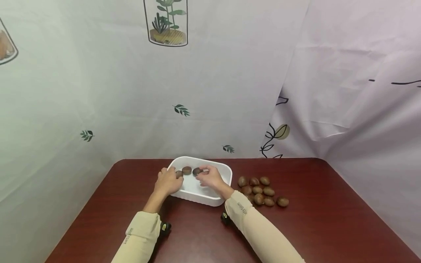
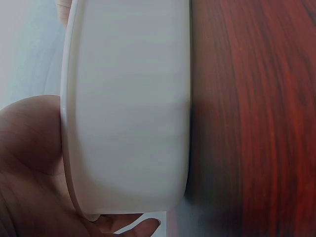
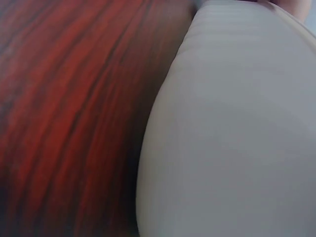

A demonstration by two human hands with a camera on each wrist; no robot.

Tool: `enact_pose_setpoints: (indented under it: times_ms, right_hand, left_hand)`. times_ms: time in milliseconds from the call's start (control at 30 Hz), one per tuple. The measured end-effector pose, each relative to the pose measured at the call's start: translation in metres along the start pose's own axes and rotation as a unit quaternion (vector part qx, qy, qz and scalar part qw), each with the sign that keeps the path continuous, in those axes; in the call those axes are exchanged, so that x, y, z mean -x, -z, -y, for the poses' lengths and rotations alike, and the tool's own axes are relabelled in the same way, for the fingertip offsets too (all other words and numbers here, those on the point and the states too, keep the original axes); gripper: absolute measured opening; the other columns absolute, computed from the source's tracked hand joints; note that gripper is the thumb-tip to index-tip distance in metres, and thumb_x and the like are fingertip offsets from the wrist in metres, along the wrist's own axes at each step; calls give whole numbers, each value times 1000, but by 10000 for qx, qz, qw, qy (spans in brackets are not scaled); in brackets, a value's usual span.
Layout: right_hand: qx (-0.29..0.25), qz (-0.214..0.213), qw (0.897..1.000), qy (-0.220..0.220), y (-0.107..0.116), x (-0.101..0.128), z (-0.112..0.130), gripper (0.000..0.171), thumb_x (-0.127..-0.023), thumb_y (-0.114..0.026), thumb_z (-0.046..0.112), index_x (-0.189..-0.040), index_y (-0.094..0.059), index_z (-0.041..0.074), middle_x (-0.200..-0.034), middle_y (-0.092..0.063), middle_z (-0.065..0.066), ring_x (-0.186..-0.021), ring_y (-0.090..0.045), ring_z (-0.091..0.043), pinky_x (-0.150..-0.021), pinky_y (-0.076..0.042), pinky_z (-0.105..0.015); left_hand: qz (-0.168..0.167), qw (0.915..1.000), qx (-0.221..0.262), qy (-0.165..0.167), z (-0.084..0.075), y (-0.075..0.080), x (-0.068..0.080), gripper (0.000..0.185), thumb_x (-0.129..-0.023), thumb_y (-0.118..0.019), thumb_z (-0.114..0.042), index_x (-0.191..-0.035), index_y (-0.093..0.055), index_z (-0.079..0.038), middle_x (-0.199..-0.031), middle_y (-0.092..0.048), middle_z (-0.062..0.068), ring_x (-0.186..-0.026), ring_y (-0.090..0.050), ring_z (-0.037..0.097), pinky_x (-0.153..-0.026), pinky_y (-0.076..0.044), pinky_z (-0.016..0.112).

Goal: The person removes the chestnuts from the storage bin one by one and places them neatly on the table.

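Near the table's (image 1: 296, 233) far edge, both hands hold nuts over a tray (image 1: 227, 174): left hand (image 1: 168, 181) seemingly pinching one nut (image 1: 179, 174), right hand (image 1: 210, 178) another (image 1: 196, 171). Either could slip and roll away.

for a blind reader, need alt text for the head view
Two hands place brown nuts in a white tub on a dark red table. More nuts lie in a pile right of it.

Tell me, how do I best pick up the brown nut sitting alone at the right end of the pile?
Probably from straight above, pinching across the lone nut's short sides. It lies flat on the table, a little apart from the pile, so fingers fit round it.
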State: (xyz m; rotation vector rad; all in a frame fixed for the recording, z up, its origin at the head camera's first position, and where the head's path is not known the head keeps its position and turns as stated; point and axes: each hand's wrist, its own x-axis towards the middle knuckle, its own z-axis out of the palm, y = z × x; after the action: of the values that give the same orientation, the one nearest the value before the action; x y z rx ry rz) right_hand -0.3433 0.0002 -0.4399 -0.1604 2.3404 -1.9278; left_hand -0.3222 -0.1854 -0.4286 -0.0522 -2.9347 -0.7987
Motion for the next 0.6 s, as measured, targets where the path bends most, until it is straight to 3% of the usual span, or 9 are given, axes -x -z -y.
enact_pose_setpoints:
  times_ms: [200,367,600]
  right_hand:
    - [832,-401,9957,-42,-1,1,-2,48,-80,-69,6,-126,-58,-3,-108,-61,-20,-76,-67,-25,-62,-56,-30]
    - [461,56,9989,-93,-3,-1,-4,60,-77,-71,2,-134,-51,-5,-121,-58,-28,-81,-68,-27,-64,-57,-33]
    - [70,542,9981,-292,-3,-5,-5,69,-79,-72,4,-142,-43,-4,-134,-51,-31,-102,-66,-33,-72,-58,-39]
  left_hand:
    - [-11,10000,35,-45,-1,-1,0,51,-93,-53,-25,-128,-51,12,-124,-45,35,-114,-44,48,-88,-42,62]
    - [-14,10000,16,-44,-1,-1,0,52,-93,-53,-25,-129,-50,12,-125,-45,36,-115,-44,49,-89,-42,62]
    - [34,10000,31,-11,-4,2,2,56,-93,-52,-24,-135,-47,13,-130,-43,37,-119,-42,51,-91,-41,63]
